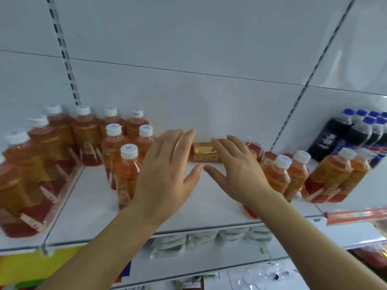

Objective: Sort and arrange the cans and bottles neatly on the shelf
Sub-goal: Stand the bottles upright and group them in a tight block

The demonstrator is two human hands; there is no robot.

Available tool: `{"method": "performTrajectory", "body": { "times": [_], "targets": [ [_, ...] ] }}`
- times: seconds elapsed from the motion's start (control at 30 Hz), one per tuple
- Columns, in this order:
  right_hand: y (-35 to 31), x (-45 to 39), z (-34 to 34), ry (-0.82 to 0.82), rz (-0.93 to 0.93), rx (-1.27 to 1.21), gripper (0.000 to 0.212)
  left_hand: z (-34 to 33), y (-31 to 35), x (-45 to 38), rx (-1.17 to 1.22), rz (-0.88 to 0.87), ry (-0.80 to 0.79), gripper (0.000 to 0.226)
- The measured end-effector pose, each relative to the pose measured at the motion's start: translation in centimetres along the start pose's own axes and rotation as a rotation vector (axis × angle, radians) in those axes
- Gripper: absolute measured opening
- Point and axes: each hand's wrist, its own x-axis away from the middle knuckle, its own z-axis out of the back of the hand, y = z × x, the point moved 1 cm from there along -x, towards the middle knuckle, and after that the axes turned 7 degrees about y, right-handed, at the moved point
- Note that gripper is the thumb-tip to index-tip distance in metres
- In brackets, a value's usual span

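The white shelf (88, 206) holds tea bottles (62, 143) massed at the left and more tea bottles (293, 174) at the right, dark cola bottles (345, 135) beyond them. Between the groups, at the back, a gold can (204, 152) lies on its side. Both hands reach toward it, left hand (165, 170) and right hand (236, 166) flat-fingered, holding nothing. I'd grasp the can round its middle and stand it upright clear of the bottles

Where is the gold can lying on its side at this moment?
In the head view, the gold can lies on the white shelf near the back wall, centre frame, just beyond the fingertips of the left hand and right hand.
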Motion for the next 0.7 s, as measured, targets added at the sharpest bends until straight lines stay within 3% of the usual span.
{"method": "performTrajectory", "body": {
  "times": [0.23,0.53,0.7],
  "targets": [
    [4.7,-2.4,6.2,-0.052,0.056,0.044,0.08,-5.5,1.7,-3.4,0.155,0.191,-0.284,0.087],
    [14.2,-9.2,6.4,-0.298,0.148,0.058,0.085,-15.3,-0.7,-5.9,-0.257,0.301,-0.591,0.111],
    [17.3,-12.5,3.2,-0.487,0.213,0.038,0.088,-18.6,-1.5,-4.9,-0.305,0.364,-0.61,0.117]
  ]
}}
